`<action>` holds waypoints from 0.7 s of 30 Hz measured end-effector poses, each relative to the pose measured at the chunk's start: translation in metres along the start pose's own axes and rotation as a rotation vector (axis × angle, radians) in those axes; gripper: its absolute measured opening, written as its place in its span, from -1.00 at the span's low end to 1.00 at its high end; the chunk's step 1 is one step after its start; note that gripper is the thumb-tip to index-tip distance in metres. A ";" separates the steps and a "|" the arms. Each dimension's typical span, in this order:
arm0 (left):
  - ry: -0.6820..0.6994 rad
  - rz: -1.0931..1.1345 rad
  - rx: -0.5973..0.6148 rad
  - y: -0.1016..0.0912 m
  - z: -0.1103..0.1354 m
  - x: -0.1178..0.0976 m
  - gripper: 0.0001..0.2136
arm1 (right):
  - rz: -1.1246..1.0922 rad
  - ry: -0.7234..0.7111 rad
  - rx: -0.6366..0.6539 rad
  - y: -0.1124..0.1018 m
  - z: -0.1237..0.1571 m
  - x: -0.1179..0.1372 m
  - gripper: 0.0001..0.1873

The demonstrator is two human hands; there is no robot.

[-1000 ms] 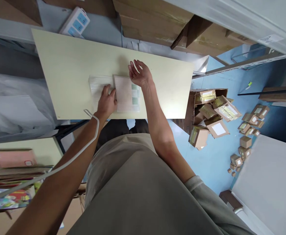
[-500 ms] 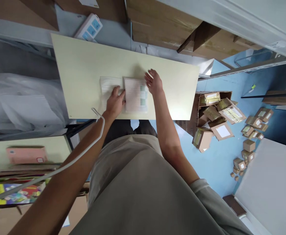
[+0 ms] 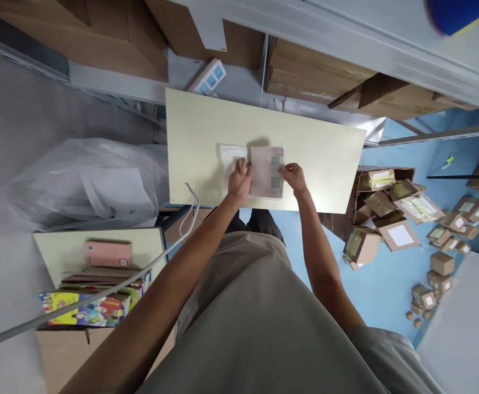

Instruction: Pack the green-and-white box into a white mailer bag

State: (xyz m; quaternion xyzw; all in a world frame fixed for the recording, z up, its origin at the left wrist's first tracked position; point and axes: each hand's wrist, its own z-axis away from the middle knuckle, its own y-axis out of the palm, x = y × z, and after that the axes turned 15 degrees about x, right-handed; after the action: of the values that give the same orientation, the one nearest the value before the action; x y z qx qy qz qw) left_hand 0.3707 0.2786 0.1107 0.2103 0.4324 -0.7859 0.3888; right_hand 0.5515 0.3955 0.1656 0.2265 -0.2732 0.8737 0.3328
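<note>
On the cream tabletop (image 3: 325, 158) lies a thin, pale pink booklet (image 3: 261, 172) with a green panel along its right side, seemingly under clear plastic. A white, wrinkled plastic-like sheet (image 3: 230, 155) lies against its left edge; whether the two are joined I cannot tell. My left hand (image 3: 240, 181) rests where they meet, fingers curled in, what they grip hidden. At the booklet's right edge, my right hand (image 3: 294, 178) pinches the border with thumb and fingertips.
A white power strip (image 3: 208, 79) sits behind the table. Taped cartons (image 3: 391, 219) fill a large box at right, with smaller ones on the blue floor. At left are a clear plastic bag (image 3: 95, 180) and a side table with books (image 3: 87, 309). A grey cable (image 3: 111, 290) crosses the left arm.
My right hand has come down from above the booklet's upper right corner to its right edge and closed there. My left hand's fingers have curled. The whole view has shifted.
</note>
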 end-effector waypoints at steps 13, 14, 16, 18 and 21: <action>0.087 -0.321 0.114 -0.050 0.043 0.069 -0.26 | 0.421 -0.241 -0.075 0.118 0.045 0.060 -0.72; 0.085 -0.320 0.115 -0.053 0.046 0.075 -0.28 | 0.436 -0.245 -0.058 0.131 0.042 0.062 -0.71; 0.076 -0.299 0.114 -0.055 0.050 0.082 -0.35 | 0.478 -0.240 -0.009 0.158 0.034 0.068 -0.70; 0.050 -0.266 0.094 -0.056 0.052 0.088 -0.42 | 0.541 -0.217 0.026 0.184 0.026 0.073 -0.69; 0.020 -0.241 0.053 -0.057 0.057 0.097 -0.44 | 0.621 -0.192 0.035 0.216 0.014 0.077 -0.71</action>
State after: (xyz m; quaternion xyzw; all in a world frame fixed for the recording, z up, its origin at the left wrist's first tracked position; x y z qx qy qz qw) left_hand 0.2663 0.2072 0.1061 0.1748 0.4376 -0.8358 0.2817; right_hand 0.3504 0.2862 0.1503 0.2191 -0.3442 0.9128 0.0189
